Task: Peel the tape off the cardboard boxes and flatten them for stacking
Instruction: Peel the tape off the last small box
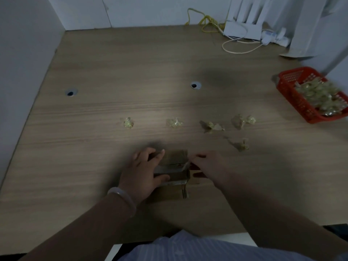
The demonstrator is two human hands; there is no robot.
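A small brown cardboard box [176, 159] stands on the wooden table [94, 147] near its front edge. My left hand [143, 172] grips the box's left side, fingers over the top and thumb on the front face. My right hand [209, 164] pinches the end of a clear tape strip [185, 164] at the box's right top edge; the strip is partly lifted off the box. Under the box lies flattened cardboard [169, 193].
Several crumpled balls of peeled tape [211, 126] lie in a row beyond the box. A red plastic basket [293, 95] at the right edge holds more tape balls. Two cable holes [195, 85], white devices and cables [237, 32] lie farther back.
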